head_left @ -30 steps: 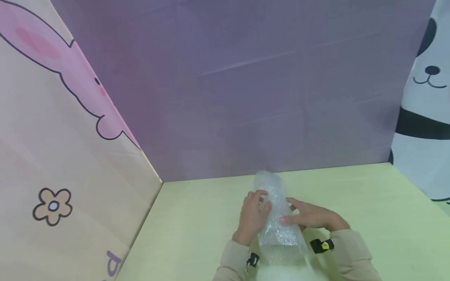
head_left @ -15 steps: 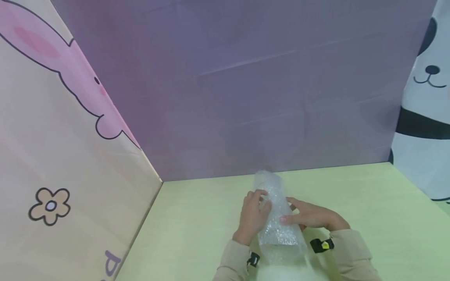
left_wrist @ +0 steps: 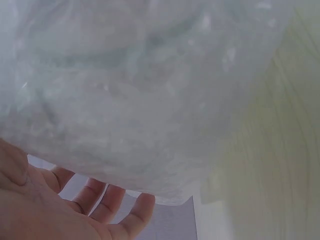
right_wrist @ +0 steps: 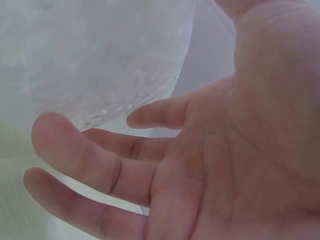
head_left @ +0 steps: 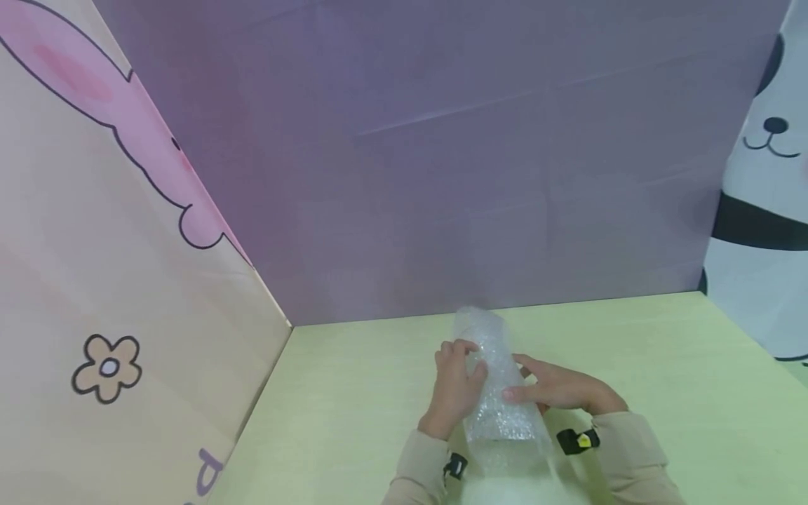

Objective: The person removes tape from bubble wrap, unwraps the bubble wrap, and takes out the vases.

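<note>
In the head view a clear bubble-wrap bundle (head_left: pixel 501 417) lies lengthwise on the table, with a loose sheet end trailing toward the near side. What is wrapped inside, if anything, cannot be made out. My left hand (head_left: pixel 453 389) holds its left side, thumb and fingers bent over the top. On the other side, my right hand (head_left: pixel 564 388) grips it with the thumb on top and the fingers along the right edge. Up close, the left wrist view has the wrap (left_wrist: pixel 130 110) above the bent fingers (left_wrist: pixel 110 202). The right wrist view shows the wrap (right_wrist: pixel 90 55) beside spread, slightly bent fingers (right_wrist: pixel 95 165).
The pale green table (head_left: pixel 353 407) reaches back to a purple-grey wall panel (head_left: pixel 410 175). At the left stands a panel with a pink rabbit and a flower (head_left: pixel 109 368). A panda panel (head_left: pixel 764 280) borders the right. Black straps (head_left: pixel 577 442) hang at both wrists.
Both hands and the bubble wrap keep nearly the same place. The left panel's picture shifts slightly in the view.
</note>
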### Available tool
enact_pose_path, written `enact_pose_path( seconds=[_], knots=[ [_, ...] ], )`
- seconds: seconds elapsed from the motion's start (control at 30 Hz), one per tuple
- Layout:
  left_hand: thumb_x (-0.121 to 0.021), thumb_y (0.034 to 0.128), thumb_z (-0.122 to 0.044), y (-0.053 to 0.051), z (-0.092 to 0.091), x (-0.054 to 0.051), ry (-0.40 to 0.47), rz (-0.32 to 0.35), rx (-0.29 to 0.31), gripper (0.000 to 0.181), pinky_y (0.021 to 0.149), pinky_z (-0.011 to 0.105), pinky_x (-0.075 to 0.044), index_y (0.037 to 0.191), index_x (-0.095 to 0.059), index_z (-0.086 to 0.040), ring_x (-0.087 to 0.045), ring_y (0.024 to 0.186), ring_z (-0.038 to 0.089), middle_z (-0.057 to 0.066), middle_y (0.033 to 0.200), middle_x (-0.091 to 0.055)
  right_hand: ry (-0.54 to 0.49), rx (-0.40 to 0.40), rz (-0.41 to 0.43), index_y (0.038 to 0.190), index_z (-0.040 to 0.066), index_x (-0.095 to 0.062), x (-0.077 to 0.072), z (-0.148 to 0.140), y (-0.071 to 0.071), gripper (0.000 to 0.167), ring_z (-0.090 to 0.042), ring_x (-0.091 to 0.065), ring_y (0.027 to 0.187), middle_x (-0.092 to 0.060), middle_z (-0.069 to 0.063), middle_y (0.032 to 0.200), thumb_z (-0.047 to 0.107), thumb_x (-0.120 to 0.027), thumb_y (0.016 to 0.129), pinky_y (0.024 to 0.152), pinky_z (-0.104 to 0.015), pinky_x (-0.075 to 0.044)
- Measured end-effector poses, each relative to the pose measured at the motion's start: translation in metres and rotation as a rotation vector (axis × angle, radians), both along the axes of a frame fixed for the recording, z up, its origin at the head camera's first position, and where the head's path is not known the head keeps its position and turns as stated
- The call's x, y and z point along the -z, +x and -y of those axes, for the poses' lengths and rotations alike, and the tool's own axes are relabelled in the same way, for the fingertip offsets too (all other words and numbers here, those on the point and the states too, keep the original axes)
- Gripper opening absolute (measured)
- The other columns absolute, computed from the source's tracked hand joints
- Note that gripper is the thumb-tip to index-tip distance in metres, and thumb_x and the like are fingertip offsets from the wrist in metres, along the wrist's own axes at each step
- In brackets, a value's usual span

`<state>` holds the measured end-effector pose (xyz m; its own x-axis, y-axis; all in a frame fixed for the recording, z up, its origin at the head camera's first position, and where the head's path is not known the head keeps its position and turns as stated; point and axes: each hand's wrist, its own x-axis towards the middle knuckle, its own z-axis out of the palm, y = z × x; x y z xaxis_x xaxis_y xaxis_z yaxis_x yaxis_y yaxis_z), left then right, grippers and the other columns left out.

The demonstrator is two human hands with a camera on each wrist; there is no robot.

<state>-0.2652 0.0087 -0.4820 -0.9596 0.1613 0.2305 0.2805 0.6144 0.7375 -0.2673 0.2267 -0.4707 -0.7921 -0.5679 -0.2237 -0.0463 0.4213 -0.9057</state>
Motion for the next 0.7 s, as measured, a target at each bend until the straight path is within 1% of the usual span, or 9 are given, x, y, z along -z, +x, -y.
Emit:
enact_pose_path(
  seconds=[0.2, 0.5, 0.7],
  knots=[
    [-0.06, 0.0999, -0.022, -0.0001, -0.0002, -0.0013, 0.004, -0.014, 0.013, 0.028, 0.095, 0.034, -0.055, 0.126, -0.056, -0.011, -0.045, 0.114, 0.018, 0.008, 0.126, -0.051, 0.005, -0.006, -0.007, 0.163, 0.008, -0.016, -0.001, -0.0001, 0.0, 0.085, -0.03, -0.064, 0.114, -0.043, -0.028, 0.147, 0.041, -0.063, 0.1, 0.087, -0.043, -0.061],
    [-0.058, 0.0999, -0.021, 0.0003, -0.0013, -0.0027, 0.004, -0.004, 0.016, 0.029, 0.097, 0.034, -0.054, 0.127, -0.055, -0.01, -0.044, 0.116, 0.018, 0.007, 0.127, -0.049, 0.007, -0.006, -0.01, 0.163, 0.007, -0.016, -0.0009, -0.001, 0.0009, 0.086, -0.03, -0.064, 0.116, -0.042, -0.029, 0.148, 0.041, -0.063, 0.1, 0.088, -0.044, -0.061],
    [-0.059, 0.0997, -0.02, 0.0003, -0.0018, -0.0025, 0.019, -0.008, 0.016, 0.028, 0.098, 0.035, -0.054, 0.125, -0.056, -0.011, -0.044, 0.116, 0.018, 0.006, 0.127, -0.05, 0.008, -0.004, -0.01, 0.163, 0.006, -0.015, 0.0004, -0.0016, 0.0005, 0.086, -0.032, -0.063, 0.117, -0.042, -0.03, 0.148, 0.04, -0.063, 0.1, 0.089, -0.046, -0.061]
  ],
)
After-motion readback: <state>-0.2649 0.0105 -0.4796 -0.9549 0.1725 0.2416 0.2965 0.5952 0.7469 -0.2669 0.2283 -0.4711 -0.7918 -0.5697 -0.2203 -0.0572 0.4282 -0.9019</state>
